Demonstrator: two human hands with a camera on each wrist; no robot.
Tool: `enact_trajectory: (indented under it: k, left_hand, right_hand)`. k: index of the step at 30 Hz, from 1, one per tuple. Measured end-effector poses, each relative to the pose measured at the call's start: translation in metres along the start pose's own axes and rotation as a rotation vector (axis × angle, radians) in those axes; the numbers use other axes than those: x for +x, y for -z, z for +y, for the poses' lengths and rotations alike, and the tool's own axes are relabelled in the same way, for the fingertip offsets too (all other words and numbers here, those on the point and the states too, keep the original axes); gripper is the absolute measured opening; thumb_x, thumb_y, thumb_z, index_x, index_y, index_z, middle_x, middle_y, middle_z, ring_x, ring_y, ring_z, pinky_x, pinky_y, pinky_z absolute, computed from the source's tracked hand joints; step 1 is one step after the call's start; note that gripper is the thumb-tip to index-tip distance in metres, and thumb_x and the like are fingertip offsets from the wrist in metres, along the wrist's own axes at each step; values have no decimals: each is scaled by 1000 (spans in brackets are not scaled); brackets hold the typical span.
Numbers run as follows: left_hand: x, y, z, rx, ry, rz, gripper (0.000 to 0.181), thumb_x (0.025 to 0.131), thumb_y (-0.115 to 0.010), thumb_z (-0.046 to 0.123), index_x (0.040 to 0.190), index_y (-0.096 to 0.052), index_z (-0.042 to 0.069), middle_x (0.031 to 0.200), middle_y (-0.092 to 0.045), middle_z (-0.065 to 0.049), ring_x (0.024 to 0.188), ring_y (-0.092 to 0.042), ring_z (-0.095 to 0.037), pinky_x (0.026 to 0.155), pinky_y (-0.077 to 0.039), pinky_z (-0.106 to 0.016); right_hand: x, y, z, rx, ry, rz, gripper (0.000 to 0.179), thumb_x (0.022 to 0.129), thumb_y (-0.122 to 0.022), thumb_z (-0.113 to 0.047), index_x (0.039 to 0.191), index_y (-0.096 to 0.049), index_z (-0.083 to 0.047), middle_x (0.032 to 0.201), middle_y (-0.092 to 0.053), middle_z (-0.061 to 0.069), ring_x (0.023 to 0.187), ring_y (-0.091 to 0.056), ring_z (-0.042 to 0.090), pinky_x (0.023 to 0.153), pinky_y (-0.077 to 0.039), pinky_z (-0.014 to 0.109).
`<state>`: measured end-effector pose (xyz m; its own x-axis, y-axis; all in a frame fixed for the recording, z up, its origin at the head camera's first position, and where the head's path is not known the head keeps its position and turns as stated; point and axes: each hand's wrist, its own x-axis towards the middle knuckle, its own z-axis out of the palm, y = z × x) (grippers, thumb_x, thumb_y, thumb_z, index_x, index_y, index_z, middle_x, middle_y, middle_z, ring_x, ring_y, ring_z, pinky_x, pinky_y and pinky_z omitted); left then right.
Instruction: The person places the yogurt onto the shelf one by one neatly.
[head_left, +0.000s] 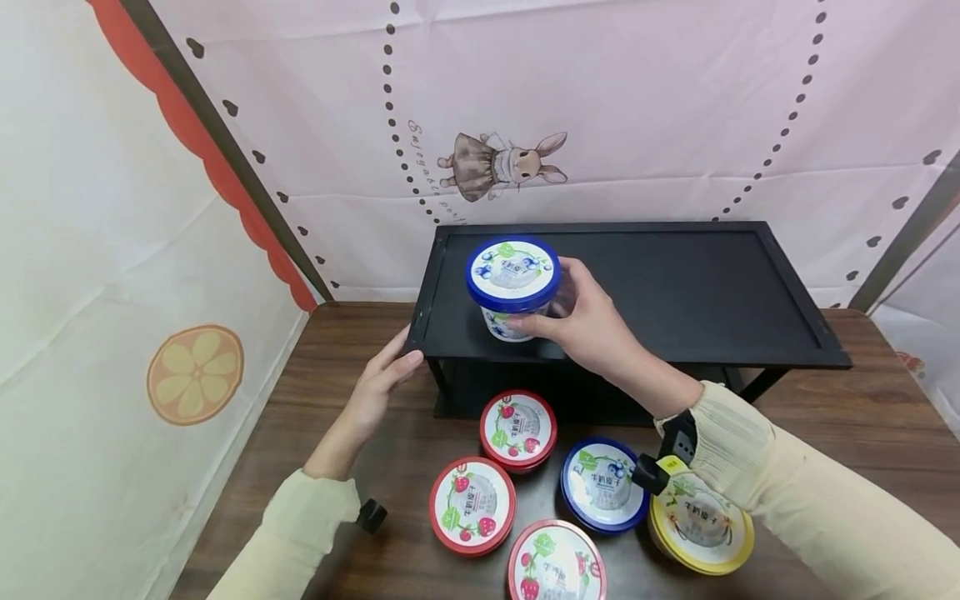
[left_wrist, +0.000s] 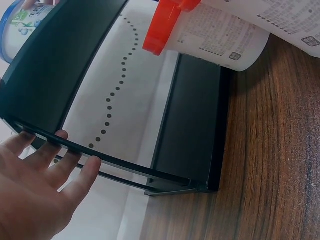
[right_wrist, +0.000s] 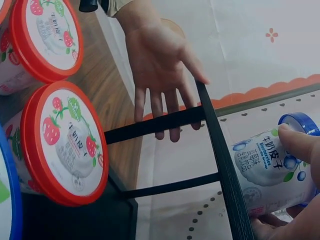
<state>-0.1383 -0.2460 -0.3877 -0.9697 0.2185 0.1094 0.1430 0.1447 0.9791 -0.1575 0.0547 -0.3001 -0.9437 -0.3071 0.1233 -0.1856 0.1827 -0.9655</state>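
In the head view my right hand [head_left: 588,325] grips a blue-lidded blueberry tub [head_left: 513,271] around its side, at the left end of the black shelf's top [head_left: 675,287]. The thumb lies across the tub's printed front, and the right wrist view shows the tub [right_wrist: 267,172] close by the shelf's upper board. My left hand [head_left: 375,387] is at the shelf's left end, its fingers straight. In the left wrist view the fingertips of the left hand [left_wrist: 42,185] touch the side rail [left_wrist: 115,162], and the palm holds nothing.
Several tubs stand on the wooden table before the shelf: red-lidded strawberry tubs [head_left: 472,506], a blue-lidded tub [head_left: 604,485] and a yellow-lidded tub [head_left: 702,521], partly behind my right wrist. Under the shelf top is a lower board [left_wrist: 192,115]. A printed cloth [head_left: 637,108] hangs behind.
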Motion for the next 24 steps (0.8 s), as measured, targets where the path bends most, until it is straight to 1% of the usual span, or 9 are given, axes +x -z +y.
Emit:
enact_trajectory:
  k: [3,7,10,13,18,19,21,24]
  left_hand:
    - [0,1,-1,-3,1,3,54,102,-48,27,153,-36,14,150,-41,-6,124,-49,-25,103,-39,-43]
    - [2,1,-2,-3,0,-1,53,103,-47,27,153,-37,15,149,-43,-7,123,-50,-25,101,-41,-37]
    - [2,1,-3,1,2,-6,53,103,-46,27,153,-37,14,149,-42,-8,122,-51,-25,100,-41,-35]
    - [2,1,-2,6,6,-4,53,103,-47,27,153,-37,14,149,-42,-8,122,-51,-26,100,-41,-38]
    - [0,1,-1,-2,12,0,55,102,-48,28,153,-36,13,149,-42,-8,123,-50,-28,104,-36,-52]
    - [0,1,-1,-4,13,-1,55,102,-48,28,153,-36,13,150,-41,-8,124,-49,-28,104,-35,-53]
    - [-1,1,-1,-8,14,-2,55,102,-48,28,153,-35,13,150,-40,-8,125,-49,-27,104,-36,-52]
    - [-1,1,-1,-6,11,-1,55,102,-48,28,153,-35,13,150,-40,-8,125,-49,-27,102,-39,-45]
  right_hand:
    - [1,-3,-2,-11,-6,2,87,82,-83,-19,149,-29,-9,143,-45,9,136,-37,23,112,-26,43]
    - [2,-6,-3,-17,-15,-1,87,81,-83,-18,149,-29,-9,143,-45,9,136,-38,25,111,-27,44]
    - [2,-8,-3,-13,-17,-7,86,82,-83,-18,149,-29,-10,142,-45,9,135,-39,25,111,-29,44]
    - [4,-10,-3,-22,-9,-10,86,82,-82,-19,148,-29,-10,142,-45,9,134,-40,25,110,-31,44]
    - [6,-14,-3,-47,-4,-18,87,82,-83,-22,148,-29,-10,142,-46,9,133,-42,26,108,-33,44]
    - [6,-15,-3,-51,-4,-20,87,82,-83,-23,148,-29,-10,141,-46,9,133,-42,26,108,-34,44]
    - [6,-16,-3,-55,-3,-24,86,82,-83,-24,148,-30,-9,141,-47,9,132,-43,25,107,-35,43]
    - [5,-16,-4,-67,-3,-26,85,82,-83,-25,148,-32,-8,141,-48,9,132,-45,26,106,-37,42]
